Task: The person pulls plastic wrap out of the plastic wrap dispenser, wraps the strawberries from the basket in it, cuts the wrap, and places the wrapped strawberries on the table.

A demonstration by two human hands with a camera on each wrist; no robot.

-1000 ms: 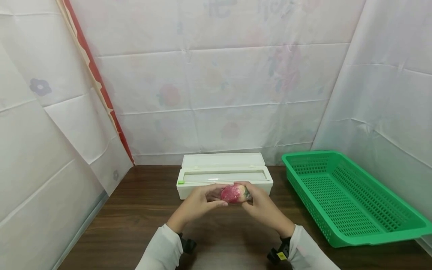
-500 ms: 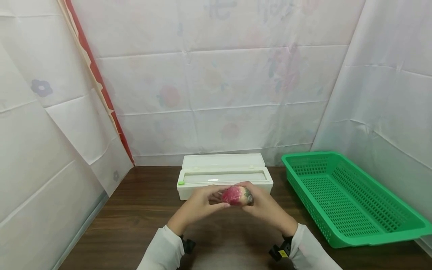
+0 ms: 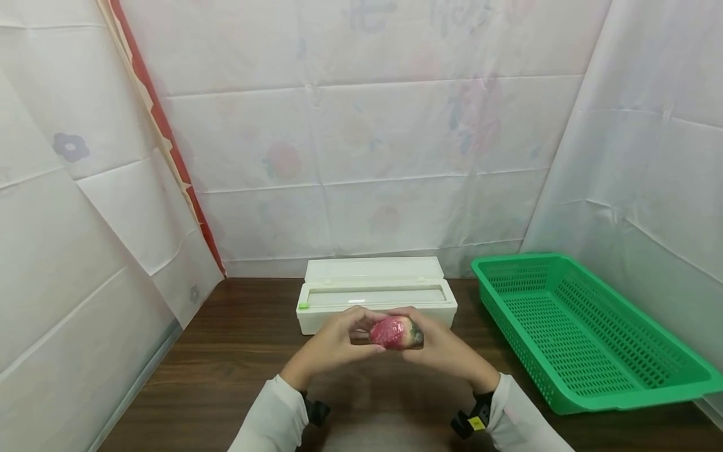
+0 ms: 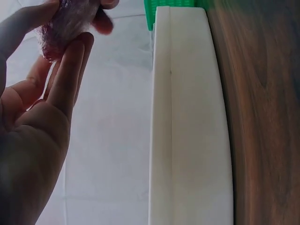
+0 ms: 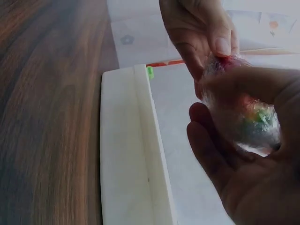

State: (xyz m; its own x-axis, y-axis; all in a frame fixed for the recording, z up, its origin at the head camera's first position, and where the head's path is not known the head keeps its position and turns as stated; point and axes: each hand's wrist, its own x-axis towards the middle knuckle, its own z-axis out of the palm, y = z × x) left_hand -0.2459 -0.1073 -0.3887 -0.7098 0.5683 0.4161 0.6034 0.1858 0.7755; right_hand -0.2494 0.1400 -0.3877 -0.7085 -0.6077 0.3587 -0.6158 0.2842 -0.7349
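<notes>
Held between both hands is a plastic-wrapped fruit (image 3: 393,333), red at its left end, fading through cream to green at the right; its exact kind does not show. Clear, shiny film clings around it in the right wrist view. My left hand (image 3: 334,344) pinches the red end between thumb and fingers. The green end sits in the grip of my right hand (image 3: 443,346), whose thumb crosses over the fruit (image 5: 251,112). Behind the hands stands a white cling film dispenser (image 3: 375,320) with its lid (image 3: 374,269) raised and a light green slider on its left.
A green perforated basket (image 3: 565,339) stands on the right of the dark wood table (image 3: 226,376). White sheets (image 3: 361,138) with faint prints hang at the back and both sides. Both wrists carry small black cameras.
The fruit has turned slightly between the fingers and come a little lower, with both hands shifting their fingertips around it. The dispenser and basket stay put.
</notes>
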